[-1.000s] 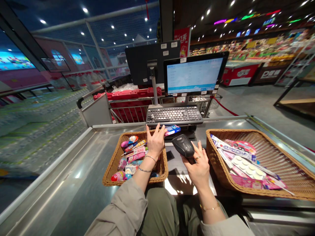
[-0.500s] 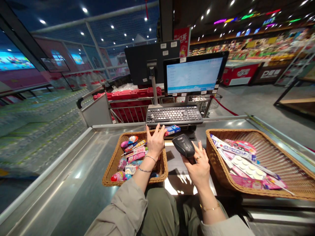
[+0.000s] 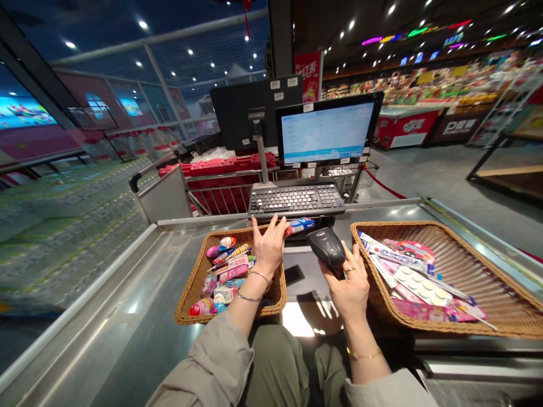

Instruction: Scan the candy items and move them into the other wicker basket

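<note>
My left hand (image 3: pixel 270 249) is closed on a small blue and red box (image 3: pixel 300 226), which sticks out to the right of the fingers, just in front of the keyboard (image 3: pixel 297 198). Below that hand stands a wicker basket (image 3: pixel 186 288) of small, colourful packaged sweets and toys (image 3: pixel 235 268). My right hand (image 3: pixel 350 285) grips a black barcode scanner (image 3: pixel 326 247), its head facing left toward the box. Close to the right of it is a larger wicker basket (image 3: pixel 496 288) with flat packages and a card of white discs (image 3: pixel 423 285).
Behind the keyboard stand a lit monitor (image 3: pixel 326 133) and a second screen (image 3: pixel 254 110) seen from its back. A dark flat rectangle (image 3: pixel 294 275) lies on the metal counter (image 3: pixel 139 282) between the baskets. Red crates (image 3: pixel 220 183) are beyond the counter.
My right hand has moved slightly to the right with the scanner. The left hand still holds the box in nearly the same place. The whole view has shifted a little.
</note>
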Available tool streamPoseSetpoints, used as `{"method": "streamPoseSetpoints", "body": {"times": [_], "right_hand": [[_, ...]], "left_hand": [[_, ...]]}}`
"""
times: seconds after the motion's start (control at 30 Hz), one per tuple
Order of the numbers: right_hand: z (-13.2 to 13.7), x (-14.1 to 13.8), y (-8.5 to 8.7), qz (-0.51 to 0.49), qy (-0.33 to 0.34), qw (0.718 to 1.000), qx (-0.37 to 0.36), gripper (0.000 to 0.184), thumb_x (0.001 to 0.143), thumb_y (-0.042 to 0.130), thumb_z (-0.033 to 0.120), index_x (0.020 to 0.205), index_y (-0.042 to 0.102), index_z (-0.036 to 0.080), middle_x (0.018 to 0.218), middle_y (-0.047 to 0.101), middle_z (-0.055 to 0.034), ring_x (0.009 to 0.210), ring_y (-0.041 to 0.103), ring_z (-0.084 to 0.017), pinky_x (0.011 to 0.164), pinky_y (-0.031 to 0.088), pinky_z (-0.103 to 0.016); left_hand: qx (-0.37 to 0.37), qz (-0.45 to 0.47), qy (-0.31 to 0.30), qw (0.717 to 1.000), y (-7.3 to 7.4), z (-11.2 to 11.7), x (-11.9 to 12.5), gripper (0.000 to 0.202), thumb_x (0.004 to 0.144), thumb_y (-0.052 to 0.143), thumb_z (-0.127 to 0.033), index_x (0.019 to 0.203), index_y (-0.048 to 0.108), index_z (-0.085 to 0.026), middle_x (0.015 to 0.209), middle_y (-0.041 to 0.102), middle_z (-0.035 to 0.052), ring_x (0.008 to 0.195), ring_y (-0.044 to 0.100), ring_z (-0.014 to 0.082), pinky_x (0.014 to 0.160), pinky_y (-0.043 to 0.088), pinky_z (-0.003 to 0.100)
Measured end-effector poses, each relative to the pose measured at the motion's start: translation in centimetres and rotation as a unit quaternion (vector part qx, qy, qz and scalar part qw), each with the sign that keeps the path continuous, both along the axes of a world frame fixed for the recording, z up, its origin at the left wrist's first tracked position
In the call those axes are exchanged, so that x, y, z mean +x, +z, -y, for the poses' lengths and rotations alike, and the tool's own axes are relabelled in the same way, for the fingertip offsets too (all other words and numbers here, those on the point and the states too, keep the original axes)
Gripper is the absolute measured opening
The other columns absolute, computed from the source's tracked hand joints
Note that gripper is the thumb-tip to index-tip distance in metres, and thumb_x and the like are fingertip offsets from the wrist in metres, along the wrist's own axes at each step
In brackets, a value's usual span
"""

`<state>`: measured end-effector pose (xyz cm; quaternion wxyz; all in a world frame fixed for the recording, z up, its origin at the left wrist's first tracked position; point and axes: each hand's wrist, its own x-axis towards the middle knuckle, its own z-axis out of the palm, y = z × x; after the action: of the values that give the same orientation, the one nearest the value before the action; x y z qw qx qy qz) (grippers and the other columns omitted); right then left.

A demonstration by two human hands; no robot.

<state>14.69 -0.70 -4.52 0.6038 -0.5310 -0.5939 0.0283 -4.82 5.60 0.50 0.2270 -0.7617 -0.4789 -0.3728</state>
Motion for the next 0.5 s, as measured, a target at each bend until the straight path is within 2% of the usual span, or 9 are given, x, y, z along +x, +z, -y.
{"method": "streamPoseSetpoints", "body": {"times": [0.33, 0.5], "right_hand": [[0.2, 2.6, 0.3, -0.024, -0.059, 0.998, 0.013, 0.045, 0.084, 0.070, 0.041, 0.122, 0.069, 0.015, 0.135, 0.064, -0.0155, 0.145, 0.040, -0.035, 0.116, 0.035, -0.059], [0.2, 3.4, 0.2, -0.033, -0.073, 0.997, 0.015, 0.048, 0.083, 0.071, 0.043, 0.121, 0.069, 0.014, 0.133, 0.065, -0.0156, 0.145, 0.040, -0.035, 0.117, 0.032, -0.059]], "left_hand": [[0.002, 0.005, -0.018, 1.000, 1.3, 0.4, 2.1, 0.027, 0.102, 0.047, -0.020, 0.123, 0.063, -0.022, 0.126, 0.071, 0.0073, 0.130, 0.057, 0.0265, 0.121, -0.003, 0.069], [0.008, 0.008, -0.018, 1.000, 1.5, 0.3, 3.3, 0.025, 0.101, 0.049, -0.022, 0.122, 0.064, -0.024, 0.126, 0.071, 0.0061, 0.134, 0.054, 0.0275, 0.120, -0.005, 0.070]]}}
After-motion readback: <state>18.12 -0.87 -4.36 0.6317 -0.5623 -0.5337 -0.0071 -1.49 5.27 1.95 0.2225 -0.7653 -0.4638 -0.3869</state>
